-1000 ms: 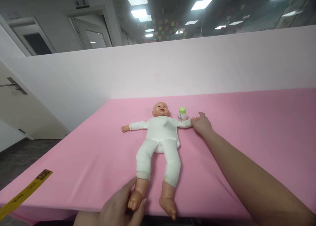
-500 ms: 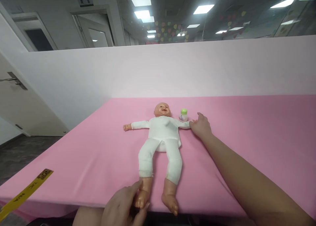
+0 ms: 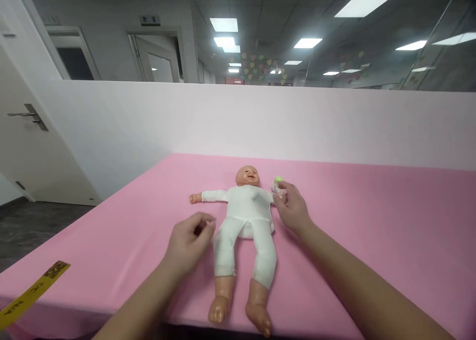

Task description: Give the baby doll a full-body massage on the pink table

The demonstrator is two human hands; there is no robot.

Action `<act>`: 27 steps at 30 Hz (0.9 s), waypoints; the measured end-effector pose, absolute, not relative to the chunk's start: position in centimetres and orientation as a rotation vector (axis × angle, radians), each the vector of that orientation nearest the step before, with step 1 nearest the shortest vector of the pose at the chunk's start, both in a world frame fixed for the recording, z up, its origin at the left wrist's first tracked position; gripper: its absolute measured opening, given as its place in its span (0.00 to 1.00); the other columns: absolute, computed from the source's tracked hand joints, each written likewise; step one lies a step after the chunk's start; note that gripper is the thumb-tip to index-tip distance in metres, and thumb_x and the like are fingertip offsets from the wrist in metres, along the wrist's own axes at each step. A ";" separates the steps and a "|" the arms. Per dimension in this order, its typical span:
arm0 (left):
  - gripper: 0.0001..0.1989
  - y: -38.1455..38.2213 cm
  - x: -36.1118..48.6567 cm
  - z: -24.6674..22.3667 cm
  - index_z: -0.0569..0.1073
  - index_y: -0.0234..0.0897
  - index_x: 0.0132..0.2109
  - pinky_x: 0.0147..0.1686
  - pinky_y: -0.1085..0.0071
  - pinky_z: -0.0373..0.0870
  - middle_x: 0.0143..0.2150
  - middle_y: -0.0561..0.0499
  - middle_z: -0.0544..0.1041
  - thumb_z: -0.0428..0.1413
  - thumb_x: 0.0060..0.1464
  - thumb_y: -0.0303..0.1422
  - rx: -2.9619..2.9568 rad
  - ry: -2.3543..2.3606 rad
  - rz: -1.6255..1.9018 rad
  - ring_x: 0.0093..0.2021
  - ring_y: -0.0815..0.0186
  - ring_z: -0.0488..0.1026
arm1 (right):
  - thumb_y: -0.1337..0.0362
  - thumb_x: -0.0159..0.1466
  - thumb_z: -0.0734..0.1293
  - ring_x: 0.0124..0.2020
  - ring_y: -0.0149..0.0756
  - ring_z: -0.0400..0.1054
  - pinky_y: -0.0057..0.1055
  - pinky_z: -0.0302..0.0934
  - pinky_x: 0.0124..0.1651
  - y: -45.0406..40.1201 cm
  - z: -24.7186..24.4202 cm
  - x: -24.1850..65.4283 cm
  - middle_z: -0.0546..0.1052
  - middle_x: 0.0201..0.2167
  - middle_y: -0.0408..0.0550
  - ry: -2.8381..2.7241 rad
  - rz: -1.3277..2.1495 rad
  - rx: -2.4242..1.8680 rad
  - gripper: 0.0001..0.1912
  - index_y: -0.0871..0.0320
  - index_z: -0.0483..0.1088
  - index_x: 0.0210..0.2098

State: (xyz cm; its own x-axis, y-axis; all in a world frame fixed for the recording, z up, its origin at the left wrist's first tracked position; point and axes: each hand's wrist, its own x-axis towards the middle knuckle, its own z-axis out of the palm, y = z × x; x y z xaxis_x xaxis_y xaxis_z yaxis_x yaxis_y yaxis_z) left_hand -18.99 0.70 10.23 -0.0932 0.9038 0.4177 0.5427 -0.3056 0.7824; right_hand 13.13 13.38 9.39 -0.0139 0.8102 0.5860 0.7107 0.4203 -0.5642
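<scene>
A baby doll [image 3: 250, 208] in a white cloth body lies on its back on the pink sheet, with bare feet towards me. Beside its hip on the left is my left hand [image 3: 191, 238], fingers loosely curled, a gap showing inside the curl and nothing visible in it. My right hand [image 3: 293, 208] is at the doll's arm on the right, thumb and fingers bent and apart. It hides the end of that arm; whether it touches the arm is unclear. Just behind its fingertips stands a small clear jar [image 3: 275, 188] with a green lid [image 3: 278, 179], partly covered.
The pink sheet [image 3: 130, 221] covers the table to its front edge. A low white wall [image 3: 297, 124] with glass above closes off the back. At left is a door with a handle [image 3: 33, 116]. A yellow tag strip [image 3: 33, 293] shows at lower left.
My left hand has left the doll's foot and moved up beside its hip. My right hand has shifted left over the doll's arm, nearer the jar. The view has tilted up slightly.
</scene>
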 end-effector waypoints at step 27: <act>0.30 18.6 -26.8 4.7 0.77 0.43 0.59 0.51 0.49 0.68 0.54 0.37 0.81 0.63 0.49 0.46 1.749 2.329 0.703 0.55 0.37 0.76 | 0.41 0.58 0.79 0.70 0.80 0.58 0.73 0.69 0.57 -4.6 3.7 11.8 0.63 0.72 0.63 -2.378 -0.077 -0.904 0.38 0.46 0.73 0.63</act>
State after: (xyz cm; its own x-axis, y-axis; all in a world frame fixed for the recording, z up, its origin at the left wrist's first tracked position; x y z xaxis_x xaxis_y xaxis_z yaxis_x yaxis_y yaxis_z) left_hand -26.84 18.59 4.65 -0.3115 0.9368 0.1595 0.8686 0.2127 0.4475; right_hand 11.81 -4.61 3.72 -0.5970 0.5894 0.5442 0.6233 0.7679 -0.1478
